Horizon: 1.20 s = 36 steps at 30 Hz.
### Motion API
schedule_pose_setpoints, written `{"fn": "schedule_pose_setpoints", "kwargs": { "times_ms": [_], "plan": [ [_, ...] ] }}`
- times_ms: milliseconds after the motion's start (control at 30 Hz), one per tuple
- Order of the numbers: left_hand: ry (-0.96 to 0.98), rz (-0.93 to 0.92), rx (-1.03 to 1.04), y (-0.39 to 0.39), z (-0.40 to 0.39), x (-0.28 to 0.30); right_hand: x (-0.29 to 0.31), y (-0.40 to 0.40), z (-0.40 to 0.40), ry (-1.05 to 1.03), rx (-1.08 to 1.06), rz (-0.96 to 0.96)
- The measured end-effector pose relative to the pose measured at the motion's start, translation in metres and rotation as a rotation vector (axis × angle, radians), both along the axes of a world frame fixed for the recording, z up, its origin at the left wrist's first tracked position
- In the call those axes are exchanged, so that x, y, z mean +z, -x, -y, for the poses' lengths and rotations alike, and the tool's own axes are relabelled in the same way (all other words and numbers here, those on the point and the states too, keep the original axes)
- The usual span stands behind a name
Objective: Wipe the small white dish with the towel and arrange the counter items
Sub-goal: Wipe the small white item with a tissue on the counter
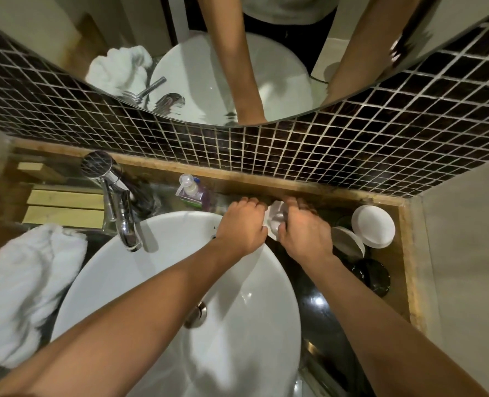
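Small white object (276, 217) sits between the two hands at the back of the counter, just past the basin rim, against the wooden ledge. Mostly hidden and blurred — can't tell whether it's the dish, a bit of cloth, or both.

Left hand (241, 226) is curled, knuckles up, fingers bent over the object's left edge. Right hand (304, 230) is likewise curled around its right side, thumb toward the object. Both look closed on it, but the actual contact is hidden.

The towel (25, 290) is bunched on the counter left of the basin (140, 270), well apart from both hands. So my read: the wipe is either being done with something else, or this is the arranging step.

Other counter items: a pump bottle (190, 191) just left of the hands, faucet (117, 202) further left, two white round lids or dishes (373, 226) stacked in the right corner, a dark round item (373, 277) in front of them.

Next move likely needs a clear spot — the right corner is crowded and the basin rim sits close, so any set-down wants care.
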<state>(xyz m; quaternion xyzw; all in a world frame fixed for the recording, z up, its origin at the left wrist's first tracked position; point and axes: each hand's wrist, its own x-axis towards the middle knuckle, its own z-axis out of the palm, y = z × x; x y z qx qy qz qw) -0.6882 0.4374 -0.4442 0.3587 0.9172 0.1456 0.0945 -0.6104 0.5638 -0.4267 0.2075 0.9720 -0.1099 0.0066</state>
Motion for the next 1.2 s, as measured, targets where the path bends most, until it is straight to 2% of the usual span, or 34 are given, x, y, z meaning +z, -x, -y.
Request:
{"fn": "schedule_pose_setpoints", "kwargs": {
  "times_ms": [167, 367, 500, 633, 767, 1067, 1200],
  "plan": [
    [0.01, -0.006, -0.023, 0.0, -0.008, -0.002, -0.002, 0.001, -0.002, 0.024, -0.048, 0.007],
    [0.051, -0.078, -0.111, 0.002, -0.018, -0.001, -0.007, -0.002, -0.007, 0.156, -0.143, -0.008],
    [0.057, -0.075, -0.154, -0.002, -0.025, -0.004, -0.011, -0.002, -0.009, 0.325, -0.262, -0.046],
    [0.062, -0.055, -0.134, -0.003, -0.03, -0.007, -0.011, -0.003, -0.014, 0.598, -0.39, -0.089],
    [0.038, -0.004, -0.098, -0.002, -0.031, -0.008, -0.009, -0.002, -0.014, 0.745, -0.508, -0.147],
    [0.11, -0.017, -0.083, -0.005, -0.035, -0.003, -0.005, -0.005, -0.013, 0.816, -0.566, -0.124],
    [0.1, 0.076, 0.069, -0.01, -0.034, 0.008, -0.003, -0.007, -0.014, 0.808, -0.574, -0.108]
  ]
}}
